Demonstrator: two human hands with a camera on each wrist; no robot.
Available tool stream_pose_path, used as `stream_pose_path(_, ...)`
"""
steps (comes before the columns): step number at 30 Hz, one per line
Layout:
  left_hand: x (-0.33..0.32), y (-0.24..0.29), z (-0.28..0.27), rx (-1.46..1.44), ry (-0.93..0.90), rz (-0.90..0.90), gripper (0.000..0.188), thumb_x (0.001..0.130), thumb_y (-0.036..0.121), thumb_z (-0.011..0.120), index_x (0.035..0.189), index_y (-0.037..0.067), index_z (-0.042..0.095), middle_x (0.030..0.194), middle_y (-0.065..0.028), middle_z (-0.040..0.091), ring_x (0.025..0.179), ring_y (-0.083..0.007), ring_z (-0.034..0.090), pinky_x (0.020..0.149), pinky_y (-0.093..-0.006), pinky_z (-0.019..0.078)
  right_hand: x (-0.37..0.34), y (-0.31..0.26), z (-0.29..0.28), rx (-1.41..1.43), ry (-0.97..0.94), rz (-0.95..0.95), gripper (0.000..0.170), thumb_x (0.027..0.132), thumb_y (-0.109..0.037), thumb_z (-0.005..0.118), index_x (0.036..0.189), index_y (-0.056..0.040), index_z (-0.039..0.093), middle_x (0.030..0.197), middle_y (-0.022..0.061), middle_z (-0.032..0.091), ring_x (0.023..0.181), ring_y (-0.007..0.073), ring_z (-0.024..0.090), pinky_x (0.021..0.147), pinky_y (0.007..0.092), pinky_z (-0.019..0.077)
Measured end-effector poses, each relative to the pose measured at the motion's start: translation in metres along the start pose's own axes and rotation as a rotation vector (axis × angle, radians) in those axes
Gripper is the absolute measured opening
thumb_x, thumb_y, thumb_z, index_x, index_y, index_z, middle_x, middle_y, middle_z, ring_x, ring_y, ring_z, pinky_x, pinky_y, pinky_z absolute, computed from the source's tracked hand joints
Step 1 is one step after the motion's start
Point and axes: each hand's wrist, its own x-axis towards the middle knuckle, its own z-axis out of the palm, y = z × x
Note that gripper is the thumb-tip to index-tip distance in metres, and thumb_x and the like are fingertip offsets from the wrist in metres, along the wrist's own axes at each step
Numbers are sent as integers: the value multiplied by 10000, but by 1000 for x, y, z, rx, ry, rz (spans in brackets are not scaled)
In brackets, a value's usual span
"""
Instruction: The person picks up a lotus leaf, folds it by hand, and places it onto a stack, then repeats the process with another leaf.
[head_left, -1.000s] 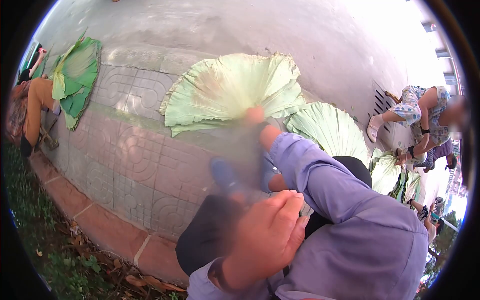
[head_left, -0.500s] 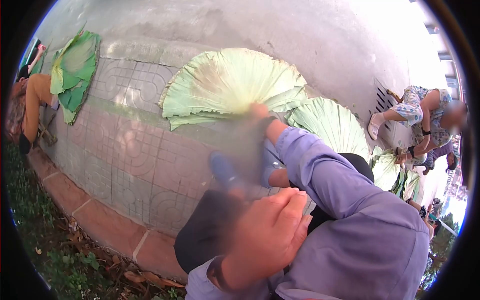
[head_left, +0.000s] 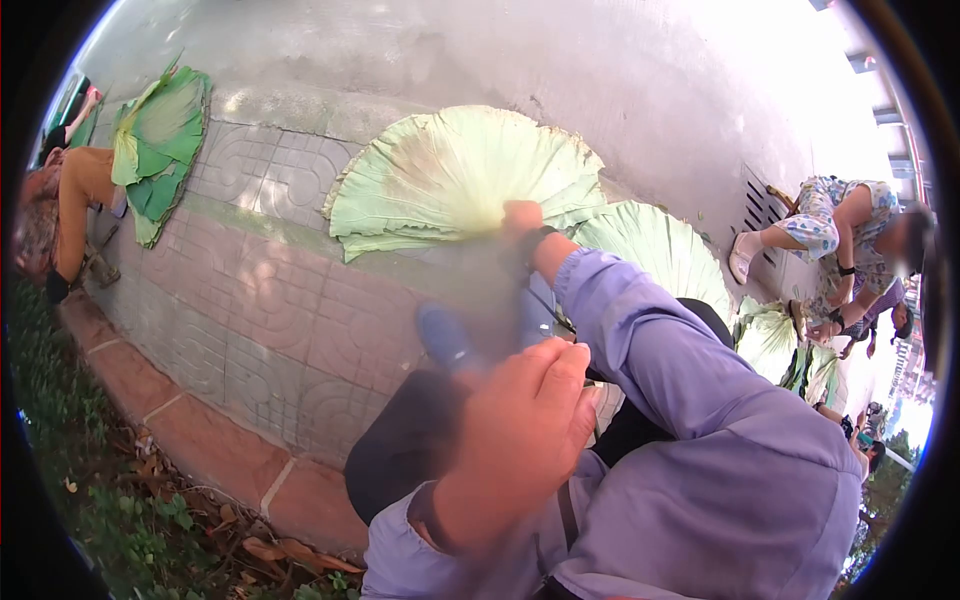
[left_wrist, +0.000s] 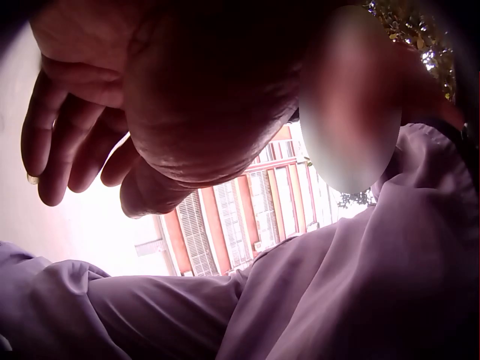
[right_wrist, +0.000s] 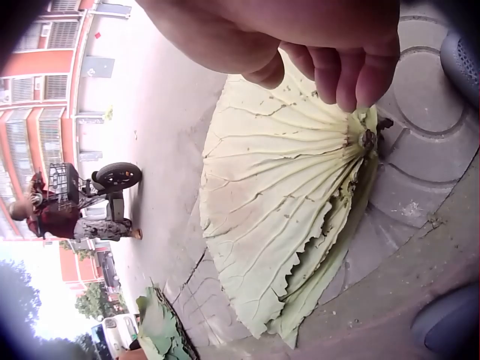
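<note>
Large pale-green dried lotus leaves [head_left: 430,190], flattened into a fan, lie on the paving in the head view. Over their gathered base is my right hand [head_left: 522,218], with a dark band at the wrist. From the right wrist view, its fingers [right_wrist: 352,75] hang bent downward, fingertips right at the veined leaf [right_wrist: 270,187] near the dark stalk stub [right_wrist: 367,139]. The thumb stays apart from them. My left hand [head_left: 520,430] is close to my body, fingers loosely bent. The left wrist view shows nothing in that hand's grasp.
More fanned leaves [head_left: 665,255] overlap the right side. A person [head_left: 850,225] crouches by another leaf pile [head_left: 768,338]. At far left, green leaves [head_left: 165,140] stand near another person's leg [head_left: 85,205]. A brick kerb [head_left: 225,440] borders plants. A rider's vehicle [right_wrist: 105,184] is on the road.
The fan's right edge, raised and folded a second ago, now lies smoother. My right hand stays at its base, shifting slightly. My left hand has moved a little left and up.
</note>
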Motion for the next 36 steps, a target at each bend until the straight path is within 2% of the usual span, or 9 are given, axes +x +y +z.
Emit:
stream_pose_path(5, 2, 5, 4, 85, -18, -4, 337, 874, 123, 696, 1178, -3, 621, 1088, -196, 658, 948, -398, 675, 801, -460, 557, 51, 26, -24, 786, -323, -9, 155, 925, -240, 459, 854, -149, 563, 753, 107, 588, 692, 302, 603, 583, 445, 447)
stream_pose_path(8, 2, 6, 8, 90, -39, -25, 311, 901, 149, 667, 1178, 15, 621, 1055, -195, 646, 921, -404, 666, 777, -470, 547, 65, 23, -86, 1567, -495, 116, 127, 933, -236, 490, 890, -153, 576, 819, 120, 621, 731, 311, 616, 624, 448, 461)
stream_pose_path(10, 0, 1, 17, 109, -14, -1, 301, 906, 152, 660, 1177, 24, 622, 1036, -196, 637, 900, -406, 661, 762, -472, 540, 52, -4, -156, 1567, -352, 143, 144, 961, -236, 545, 980, -102, 592, 889, 138, 646, 781, 309, 641, 679, 439, 504)
stream_pose_path(13, 6, 3, 21, 214, -48, -10, 305, 908, 166, 665, 1175, 22, 629, 1045, -199, 646, 896, -398, 669, 761, -459, 539, 11, -69, -261, 990, 33, 103, 313, 1020, -261, 596, 1180, 8, 606, 1032, 165, 673, 907, 290, 679, 794, 410, 571)
stream_pose_path(18, 13, 16, 18, 223, -65, 114, 310, 898, 190, 687, 1142, 1, 650, 1033, -193, 668, 871, -356, 687, 764, -432, 541, -91, -127, -413, 1237, 0, 77, 390, 1014, -288, 616, 1246, 24, 596, 1103, 172, 672, 980, 261, 673, 848, 391, 560)
stream_pose_path(21, 15, -10, 30, 238, -17, 82, 310, 890, 186, 700, 1129, -8, 662, 1040, -189, 683, 857, -335, 695, 769, -413, 544, -176, -135, -468, 1182, 43, -142, 387, 1009, -288, 625, 1216, 38, 603, 1105, 165, 675, 969, 238, 673, 843, 374, 556)
stream_pose_path(29, 20, -32, 44, 232, -55, -5, 338, 897, 185, 724, 1148, -32, 661, 1014, -202, 723, 864, -291, 714, 784, -386, 561, -304, -78, -448, 1699, 313, -80, 322, 1054, -301, 560, 1178, -15, 641, 1059, 93, 680, 948, 216, 664, 826, 362, 538)
stream_pose_path(34, 8, -48, 53, 252, -46, 26, 328, 905, 172, 718, 1150, -38, 658, 994, -197, 725, 864, -283, 716, 785, -383, 563, -308, -63, -395, 1883, 235, 27, 242, 1045, -267, 563, 1084, -35, 621, 989, 95, 679, 888, 200, 657, 816, 360, 551)
stream_pose_path(36, 0, -46, 56, 231, -78, -40, 349, 896, 220, 716, 1141, -23, 663, 1056, -229, 712, 948, -352, 705, 841, -431, 547, -302, -53, -379, 1971, 181, 56, 243, 1051, -259, 552, 1087, -29, 619, 994, 97, 678, 884, 201, 655, 811, 366, 556)
